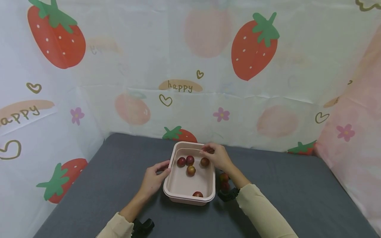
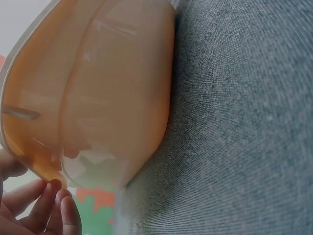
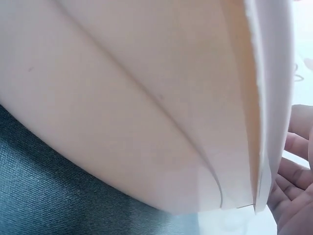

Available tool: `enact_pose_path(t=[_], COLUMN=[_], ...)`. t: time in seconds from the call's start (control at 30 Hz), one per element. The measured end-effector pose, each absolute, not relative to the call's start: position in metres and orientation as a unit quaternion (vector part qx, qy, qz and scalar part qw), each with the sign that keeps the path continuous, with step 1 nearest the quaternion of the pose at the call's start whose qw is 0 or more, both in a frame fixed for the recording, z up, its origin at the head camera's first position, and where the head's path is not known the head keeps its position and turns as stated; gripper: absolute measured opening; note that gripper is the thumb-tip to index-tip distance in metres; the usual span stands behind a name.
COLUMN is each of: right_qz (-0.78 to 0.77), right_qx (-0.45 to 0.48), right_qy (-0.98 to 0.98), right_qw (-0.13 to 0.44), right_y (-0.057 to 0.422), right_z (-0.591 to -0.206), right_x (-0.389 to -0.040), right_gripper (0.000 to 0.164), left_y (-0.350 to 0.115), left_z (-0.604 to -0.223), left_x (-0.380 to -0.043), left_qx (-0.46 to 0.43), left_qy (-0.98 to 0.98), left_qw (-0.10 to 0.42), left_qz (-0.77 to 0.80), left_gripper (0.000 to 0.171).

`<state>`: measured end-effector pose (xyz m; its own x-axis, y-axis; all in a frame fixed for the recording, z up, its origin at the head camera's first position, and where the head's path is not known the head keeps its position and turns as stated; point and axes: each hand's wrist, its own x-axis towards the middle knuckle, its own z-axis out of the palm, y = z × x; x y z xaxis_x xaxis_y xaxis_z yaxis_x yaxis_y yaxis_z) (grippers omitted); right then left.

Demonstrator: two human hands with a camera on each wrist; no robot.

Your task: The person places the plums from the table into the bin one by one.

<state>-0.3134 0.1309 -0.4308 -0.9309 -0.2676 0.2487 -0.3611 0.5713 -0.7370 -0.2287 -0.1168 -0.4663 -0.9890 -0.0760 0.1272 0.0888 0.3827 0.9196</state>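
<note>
A pale pink plastic box (image 1: 190, 200) with rounded corners sits on the dark cloth. Several reddish plums lie inside, one golden-brown plum (image 1: 191, 171) near the middle and another (image 1: 197, 194) by the near wall. My left hand (image 1: 152, 180) grips the box's left rim between thumb and fingers; the left wrist view shows the fingertips (image 2: 55, 188) at the edge. At the far right corner, my right hand (image 1: 218, 157) reaches over the rim with loosely bent fingers, just above a brownish plum (image 1: 204, 162). No fruit shows between those fingers.
Two more plums (image 1: 224, 181) lie on the cloth right of the box, partly behind the right wrist. The dark grey cloth (image 1: 276, 191) covers the table. A white curtain (image 1: 143, 59) with strawberry prints stands along the back and sides.
</note>
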Motion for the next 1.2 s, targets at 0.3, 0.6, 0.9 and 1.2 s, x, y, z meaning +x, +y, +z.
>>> enact_pose_path(t=[0.3,0.6,0.9,1.2], right_qz=[0.454,0.47,0.451,0.44], right_qx=[0.199,0.181,0.176,0.139], right_qy=[-0.866,-0.86,-0.869,-0.882], right_qw=[0.074,0.085,0.105,0.091], right_y=[0.143,0.162,0.183,0.204], right_z=[-0.419,-0.408,-0.417,-0.433], right_x=[-0.314,-0.304,-0.295,-0.294], right_gripper=[0.026,0.026,0.019,0.021], left_y=[-0.117,-0.117,-0.116,-0.116], left_z=[-0.469,-0.468,-0.467,-0.466], left_x=[-0.23,-0.23,-0.23,-0.229], left_qx=[-0.012,-0.011,-0.008,-0.004], left_qy=[-0.831,-0.831,-0.829,-0.828], left_qw=[0.082,0.08,0.078,0.076], left_qz=[-0.549,-0.551,-0.554,-0.556], left_gripper=[0.036,0.036,0.036,0.036])
